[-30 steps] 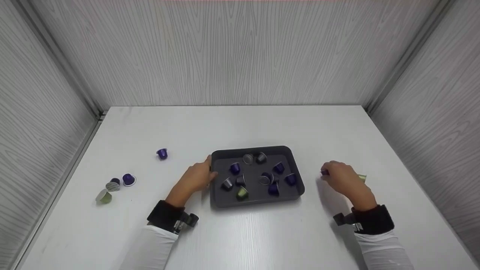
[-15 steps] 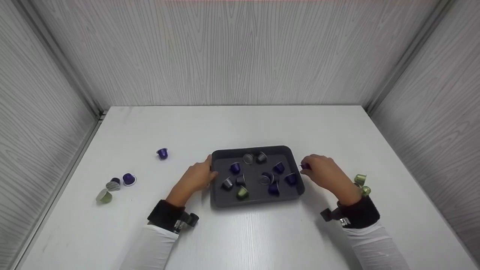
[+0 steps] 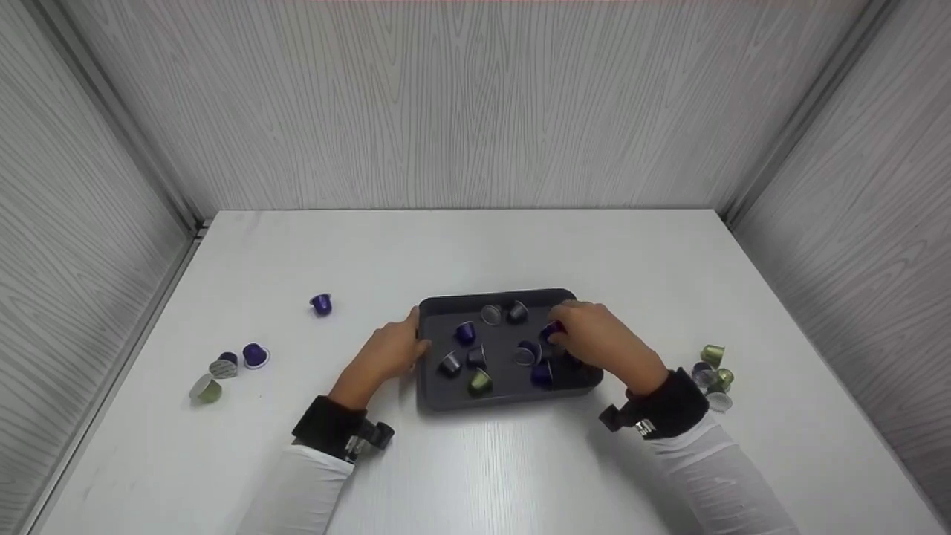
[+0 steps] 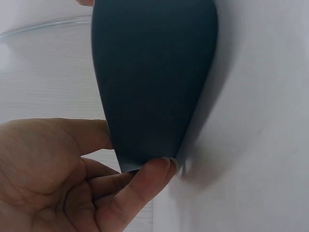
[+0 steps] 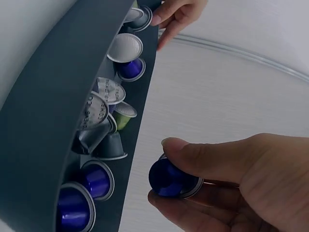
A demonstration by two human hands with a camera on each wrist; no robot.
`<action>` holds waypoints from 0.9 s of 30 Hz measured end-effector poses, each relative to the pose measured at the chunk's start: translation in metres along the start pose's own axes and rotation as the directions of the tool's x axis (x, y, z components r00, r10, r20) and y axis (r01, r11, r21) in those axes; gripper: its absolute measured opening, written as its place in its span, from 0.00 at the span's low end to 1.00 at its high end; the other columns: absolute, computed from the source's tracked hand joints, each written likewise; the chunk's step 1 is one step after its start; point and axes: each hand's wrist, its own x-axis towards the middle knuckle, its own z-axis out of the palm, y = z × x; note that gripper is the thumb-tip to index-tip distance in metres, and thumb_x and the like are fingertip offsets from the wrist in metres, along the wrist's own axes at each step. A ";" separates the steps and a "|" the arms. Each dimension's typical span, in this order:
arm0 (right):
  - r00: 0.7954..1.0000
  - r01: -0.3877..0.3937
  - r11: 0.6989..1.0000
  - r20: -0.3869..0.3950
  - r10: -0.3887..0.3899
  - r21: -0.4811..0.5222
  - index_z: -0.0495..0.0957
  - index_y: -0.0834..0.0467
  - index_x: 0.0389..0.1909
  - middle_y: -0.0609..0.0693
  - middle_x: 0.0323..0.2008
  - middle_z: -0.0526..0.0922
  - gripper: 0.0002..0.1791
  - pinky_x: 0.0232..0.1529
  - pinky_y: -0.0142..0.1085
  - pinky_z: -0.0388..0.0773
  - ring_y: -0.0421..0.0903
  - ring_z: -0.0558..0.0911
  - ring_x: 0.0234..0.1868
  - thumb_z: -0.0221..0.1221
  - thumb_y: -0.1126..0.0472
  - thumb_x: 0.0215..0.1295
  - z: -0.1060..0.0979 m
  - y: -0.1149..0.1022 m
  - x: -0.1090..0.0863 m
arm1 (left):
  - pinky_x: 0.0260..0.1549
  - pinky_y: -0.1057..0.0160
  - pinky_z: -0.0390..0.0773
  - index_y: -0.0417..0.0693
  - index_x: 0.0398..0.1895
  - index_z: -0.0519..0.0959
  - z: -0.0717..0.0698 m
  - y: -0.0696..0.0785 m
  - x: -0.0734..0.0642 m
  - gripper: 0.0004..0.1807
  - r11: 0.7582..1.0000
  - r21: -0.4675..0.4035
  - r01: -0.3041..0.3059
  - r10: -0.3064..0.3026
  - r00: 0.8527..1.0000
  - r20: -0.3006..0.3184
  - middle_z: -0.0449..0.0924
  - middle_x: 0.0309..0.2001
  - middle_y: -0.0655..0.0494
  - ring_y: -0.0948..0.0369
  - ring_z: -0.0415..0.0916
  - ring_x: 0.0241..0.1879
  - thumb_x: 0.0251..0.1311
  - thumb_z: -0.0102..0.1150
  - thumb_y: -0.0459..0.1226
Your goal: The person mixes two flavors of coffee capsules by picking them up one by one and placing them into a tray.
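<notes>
My left hand (image 3: 385,352) grips the left edge of a dark grey tray (image 3: 490,403), which carries several coffee capsules. In the left wrist view the fingers and thumb (image 4: 145,186) pinch the corner of the tray's wall. My right hand (image 3: 600,340) hovers over the tray's right side, holding a blue coffee capsule (image 5: 169,178) between thumb and fingers. Inside the tray lie blue capsules (image 3: 465,333), grey capsules (image 3: 450,364) and a green capsule (image 3: 480,383). From the head camera, the right hand covers part of the tray's right wall.
A lone blue capsule (image 3: 321,304) lies left of the tray on the white table (image 3: 475,475). Further left is a small group with a blue capsule (image 3: 255,355) and a green capsule (image 3: 206,388). Another cluster with a green capsule (image 3: 712,355) sits right of my right forearm.
My right hand has carried the blue capsule leftward from the table's right side to over the tray, uncovering the right cluster. My left hand and the tray have stayed put.
</notes>
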 end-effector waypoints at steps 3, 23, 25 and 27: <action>0.999 0.050 0.999 -0.006 -0.050 -0.007 0.81 0.65 0.45 0.54 0.40 0.82 0.12 0.43 0.44 0.80 0.51 0.82 0.40 0.65 0.65 0.62 0.003 -0.006 0.005 | 0.40 0.51 0.77 0.32 0.75 0.50 0.001 0.001 0.000 0.38 1.000 0.004 -0.008 0.008 1.000 -0.001 0.81 0.40 0.39 0.50 0.79 0.35 0.71 0.53 0.43; 0.976 0.207 0.978 0.072 -0.206 -0.012 0.80 0.59 0.35 0.47 0.31 0.78 0.08 0.32 0.38 0.77 0.43 0.78 0.30 0.68 0.62 0.59 0.037 -0.034 0.004 | 0.45 0.49 0.78 0.31 0.75 0.49 0.001 0.005 0.000 0.39 1.000 -0.002 -0.012 0.012 1.000 0.007 0.79 0.50 0.34 0.48 0.80 0.40 0.71 0.53 0.42; 0.972 0.220 0.975 0.083 -0.218 -0.021 0.79 0.58 0.33 0.46 0.30 0.76 0.07 0.31 0.37 0.76 0.42 0.77 0.29 0.68 0.62 0.59 0.040 -0.034 0.003 | 0.45 0.49 0.77 0.31 0.75 0.49 0.002 0.005 0.001 0.39 1.000 0.001 -0.005 0.005 1.000 0.010 0.78 0.51 0.34 0.48 0.79 0.40 0.71 0.53 0.43; 0.970 0.228 0.973 0.094 -0.225 -0.021 0.78 0.58 0.31 0.45 0.29 0.75 0.07 0.30 0.36 0.76 0.42 0.76 0.28 0.67 0.62 0.59 0.042 -0.035 0.003 | 0.44 0.49 0.77 0.32 0.75 0.49 0.002 0.005 0.001 0.39 1.000 -0.002 0.002 -0.002 1.000 0.009 0.78 0.51 0.34 0.48 0.79 0.39 0.71 0.53 0.43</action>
